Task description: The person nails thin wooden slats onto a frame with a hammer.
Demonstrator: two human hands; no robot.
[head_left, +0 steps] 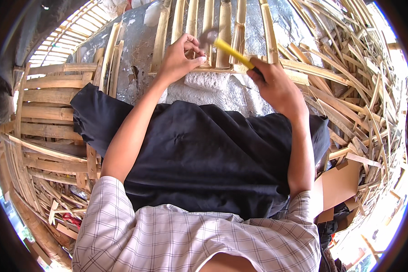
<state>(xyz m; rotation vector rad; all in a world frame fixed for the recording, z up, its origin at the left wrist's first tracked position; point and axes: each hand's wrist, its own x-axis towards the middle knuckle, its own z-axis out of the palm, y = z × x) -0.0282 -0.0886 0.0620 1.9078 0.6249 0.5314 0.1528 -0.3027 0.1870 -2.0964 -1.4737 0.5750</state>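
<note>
Left hand [179, 61] over bamboo frame [225, 20], near edge: fingers curled, any hold cannot tell. Right hand [277, 86], frame's near-right: wrapped round hammer [232, 51] low, apparently for leverage.

Narrow gaps between bamboo slats [224, 20], hammer [231, 51] crowding left fingers [190, 39], bamboo heap [356, 77] at right

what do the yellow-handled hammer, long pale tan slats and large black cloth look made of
Yellow-handled hammer: head likely bare metal, dull grey-brown, though blurred; the smooth yellow handle could be plastic or painted wood.
Long pale tan slats: apparently split bamboo, unpainted, with node ridges showing.
Large black cloth: probably woven fabric, mostly matte, draping in soft folds.
</note>
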